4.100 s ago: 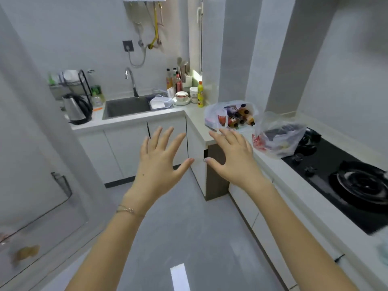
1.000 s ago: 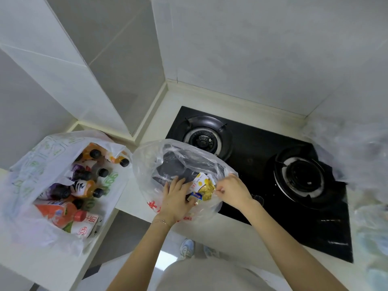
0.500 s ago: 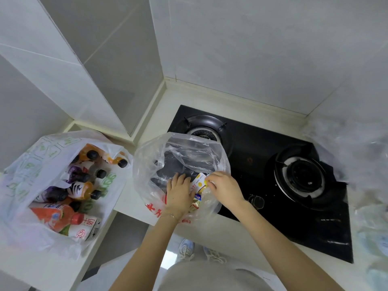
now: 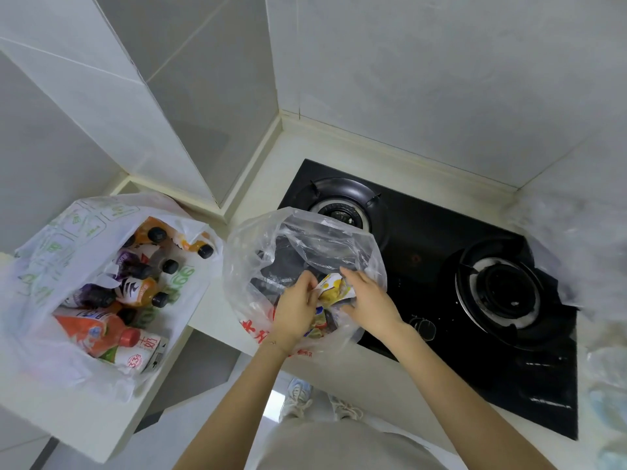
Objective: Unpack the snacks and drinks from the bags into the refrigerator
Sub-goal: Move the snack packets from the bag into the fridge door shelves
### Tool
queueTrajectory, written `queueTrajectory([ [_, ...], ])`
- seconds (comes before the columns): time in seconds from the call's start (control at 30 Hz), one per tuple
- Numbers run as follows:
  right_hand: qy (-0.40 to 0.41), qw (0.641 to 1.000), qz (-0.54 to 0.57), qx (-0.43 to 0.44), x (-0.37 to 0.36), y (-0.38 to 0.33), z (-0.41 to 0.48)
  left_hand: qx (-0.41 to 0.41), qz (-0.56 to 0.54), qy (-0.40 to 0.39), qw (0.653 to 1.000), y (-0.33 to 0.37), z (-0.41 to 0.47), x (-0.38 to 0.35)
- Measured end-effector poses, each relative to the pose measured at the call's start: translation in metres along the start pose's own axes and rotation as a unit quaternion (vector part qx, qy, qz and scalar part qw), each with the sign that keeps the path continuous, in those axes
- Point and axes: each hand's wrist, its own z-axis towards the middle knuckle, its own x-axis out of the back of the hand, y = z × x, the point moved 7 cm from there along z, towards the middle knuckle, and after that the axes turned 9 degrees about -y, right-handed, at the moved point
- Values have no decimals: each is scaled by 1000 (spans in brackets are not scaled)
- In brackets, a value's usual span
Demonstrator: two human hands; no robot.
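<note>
Reaching into the clear bag sitting on the desk beside the stove, the left hand and right hand are both curling their fingers around a yellow snack packet, apparently pinching it from two sides for lifting clear of the plastic.

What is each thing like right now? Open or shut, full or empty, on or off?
Clear bag, open, snacks inside.
White bag, open, full of bottles.
Yellow snack packet, held inside the clear bag.
Left hand, grips the packet.
Right hand, grips the packet.
Stove, no flames showing.
</note>
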Motion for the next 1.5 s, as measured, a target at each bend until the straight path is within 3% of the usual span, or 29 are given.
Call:
queueTrajectory([
  [0.13,-9,991,132,33,1,-16,1,-8,-108,41,993,-1,-11,21],
  [0.3,-12,976,209,60,1,-37,6,2,-265,62,962,-9,-17,41],
  [0.53,38,976,212,31,-1,-36,5,36,-304,61,950,-24,-15,45],
  [0.67,84,950,301,-3,14,-26,-2,66,-186,63,978,-34,-13,44],
  [0.77,100,936,338,-6,22,-23,-1,52,-32,-12,998,-32,-10,30],
  [0.87,119,953,278,-18,27,-23,0,24,62,-86,994,-25,-8,12],
  [1.03,146,961,232,-28,32,-20,-8,26,194,-110,974,-21,-4,-8],
  [1.5,142,974,173,-45,30,-23,-13,63,299,-140,942,-13,17,-28],
])
